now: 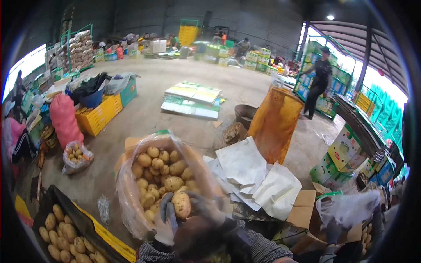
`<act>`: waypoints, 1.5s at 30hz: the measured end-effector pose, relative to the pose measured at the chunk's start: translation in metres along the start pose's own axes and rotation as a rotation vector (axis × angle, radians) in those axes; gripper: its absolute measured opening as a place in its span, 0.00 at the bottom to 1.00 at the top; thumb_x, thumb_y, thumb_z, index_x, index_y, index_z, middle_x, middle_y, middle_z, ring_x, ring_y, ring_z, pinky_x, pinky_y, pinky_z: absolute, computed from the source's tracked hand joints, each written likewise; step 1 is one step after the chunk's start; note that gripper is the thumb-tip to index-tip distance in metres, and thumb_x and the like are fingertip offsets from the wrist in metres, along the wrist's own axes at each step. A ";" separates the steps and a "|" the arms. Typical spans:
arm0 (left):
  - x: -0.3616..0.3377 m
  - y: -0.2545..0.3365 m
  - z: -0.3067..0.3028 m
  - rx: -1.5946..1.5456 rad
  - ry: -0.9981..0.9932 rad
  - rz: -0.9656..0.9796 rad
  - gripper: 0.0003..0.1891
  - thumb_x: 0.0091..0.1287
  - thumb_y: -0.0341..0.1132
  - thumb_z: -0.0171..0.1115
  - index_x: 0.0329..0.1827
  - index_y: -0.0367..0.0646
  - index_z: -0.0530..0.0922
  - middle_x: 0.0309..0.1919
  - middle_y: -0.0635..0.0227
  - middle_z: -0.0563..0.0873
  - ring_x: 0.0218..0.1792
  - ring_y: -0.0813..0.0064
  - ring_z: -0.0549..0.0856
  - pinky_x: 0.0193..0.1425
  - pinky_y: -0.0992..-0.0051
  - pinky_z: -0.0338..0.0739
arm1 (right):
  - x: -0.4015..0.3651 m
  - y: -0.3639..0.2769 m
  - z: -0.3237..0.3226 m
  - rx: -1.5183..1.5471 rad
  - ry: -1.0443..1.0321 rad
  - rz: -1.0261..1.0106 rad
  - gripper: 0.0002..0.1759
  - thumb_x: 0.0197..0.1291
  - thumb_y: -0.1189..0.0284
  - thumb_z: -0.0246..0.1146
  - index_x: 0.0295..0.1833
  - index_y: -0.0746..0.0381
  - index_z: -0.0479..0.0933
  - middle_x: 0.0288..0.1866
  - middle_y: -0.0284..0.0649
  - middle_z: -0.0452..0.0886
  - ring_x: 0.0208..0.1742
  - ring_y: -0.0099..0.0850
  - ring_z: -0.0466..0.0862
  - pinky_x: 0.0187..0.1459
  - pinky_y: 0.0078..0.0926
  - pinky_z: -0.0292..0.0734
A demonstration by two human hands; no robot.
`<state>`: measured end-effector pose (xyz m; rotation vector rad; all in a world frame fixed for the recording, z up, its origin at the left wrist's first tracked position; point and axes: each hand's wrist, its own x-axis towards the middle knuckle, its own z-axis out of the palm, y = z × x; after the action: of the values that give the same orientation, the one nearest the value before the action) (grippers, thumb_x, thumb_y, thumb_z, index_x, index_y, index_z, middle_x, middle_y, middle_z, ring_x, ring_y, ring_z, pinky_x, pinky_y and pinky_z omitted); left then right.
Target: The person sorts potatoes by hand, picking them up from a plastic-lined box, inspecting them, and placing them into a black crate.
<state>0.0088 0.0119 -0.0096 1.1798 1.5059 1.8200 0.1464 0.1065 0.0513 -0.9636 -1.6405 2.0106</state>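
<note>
A large potato [181, 204] is held up in front of me, over the near edge of a box lined with clear plastic [124, 193]. My left hand [165, 223], in a white glove with dark fingertips, is closed against the potato's left side. On its other side is my right hand [209, 207], gloved too and smeared by motion; whether its fingers grip the potato cannot be made out. Many loose potatoes [153, 173] fill the lined box. At the lower left, more potatoes [63, 236] lie in a dark-lined container with a yellow rim [105, 234].
White paper sheets [250, 168] lie right of the box, before an orange-covered stand [276, 122]. A pink sack [66, 119] and yellow crate [101, 115] stand left. Flattened cartons [192, 98] lie ahead. A co-worker's gloved hand [334, 230] is near plastic; another person [319, 83] stands farther back.
</note>
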 end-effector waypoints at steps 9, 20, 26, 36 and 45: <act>0.000 0.013 0.002 -0.201 -0.033 -0.209 0.26 0.80 0.46 0.51 0.69 0.32 0.69 0.59 0.55 0.77 0.46 0.69 0.85 0.41 0.76 0.85 | 0.016 0.039 -0.005 -0.086 0.133 -0.207 0.23 0.70 0.67 0.59 0.66 0.66 0.75 0.67 0.47 0.78 0.63 0.35 0.81 0.64 0.28 0.75; 0.005 0.026 0.003 0.075 -0.196 0.113 0.46 0.62 0.35 0.75 0.79 0.39 0.56 0.65 0.51 0.76 0.63 0.63 0.79 0.66 0.68 0.76 | 0.050 0.101 -0.054 -0.901 0.109 -0.981 0.26 0.49 0.82 0.67 0.58 0.70 0.76 0.63 0.54 0.77 0.61 0.50 0.79 0.62 0.35 0.75; 0.007 0.028 0.004 0.262 -0.081 0.198 0.48 0.54 0.39 0.81 0.76 0.38 0.62 0.61 0.47 0.79 0.60 0.55 0.83 0.62 0.64 0.80 | 0.025 0.066 -0.024 -0.647 0.123 -0.523 0.22 0.60 0.76 0.58 0.61 0.68 0.76 0.63 0.52 0.78 0.65 0.48 0.78 0.65 0.35 0.73; 0.010 0.023 -0.002 0.352 -0.040 0.332 0.47 0.51 0.36 0.81 0.74 0.38 0.64 0.63 0.44 0.76 0.62 0.50 0.81 0.64 0.60 0.78 | 0.017 0.038 -0.010 -0.539 0.056 -0.621 0.21 0.66 0.73 0.56 0.64 0.67 0.76 0.61 0.47 0.79 0.58 0.36 0.80 0.58 0.30 0.76; 0.008 -0.005 -0.004 0.566 -0.150 0.274 0.49 0.51 0.40 0.77 0.77 0.46 0.61 0.72 0.49 0.69 0.69 0.46 0.74 0.68 0.58 0.75 | 0.029 0.071 -0.015 -0.287 0.040 -0.510 0.24 0.66 0.67 0.61 0.66 0.63 0.76 0.54 0.44 0.81 0.48 0.28 0.82 0.49 0.26 0.80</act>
<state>0.0005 0.0180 -0.0121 1.8197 1.9093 1.4511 0.1462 0.1176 -0.0261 -0.5822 -1.9467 1.4383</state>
